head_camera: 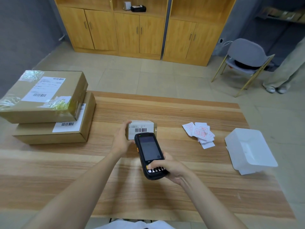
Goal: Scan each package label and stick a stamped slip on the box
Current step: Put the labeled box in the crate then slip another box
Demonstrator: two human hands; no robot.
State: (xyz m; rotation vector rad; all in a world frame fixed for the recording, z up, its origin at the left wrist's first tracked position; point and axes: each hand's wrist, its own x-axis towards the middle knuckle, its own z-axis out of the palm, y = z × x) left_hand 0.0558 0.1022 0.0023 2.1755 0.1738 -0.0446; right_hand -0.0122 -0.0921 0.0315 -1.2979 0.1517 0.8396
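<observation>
Two hands are busy in the head view. The left hand (121, 140) has its grip curled round the left end of a small cardboard package with a white barcode label (142, 128), which sits mid-tabletop. The right hand (172, 167) has its grip wrapped round the lower end of a black handheld scanner with a dark screen (148, 152), thumb lying across the keypad. The scanner's top end points at the label and overlaps the package's near edge from this angle. Can't tell if they actually touch.

Right of the package, well apart from it, there's a loose pile of white paper slips with red stamps (200, 134). Further right again sits a white plastic tray (247, 149), tilted a bit. On the left edge of the light wood-grain tabletop (165, 106) two big brown cardboard boxes are stacked, the upper taped box (44, 98) skewed on the lower flat box (49, 136), both with labels facing up.

Behind on the floor: tan wooden cabinets (138, 30), a grey chair with gold legs (244, 53), and somebody's beige trouser legs (285, 70) at the far right.
</observation>
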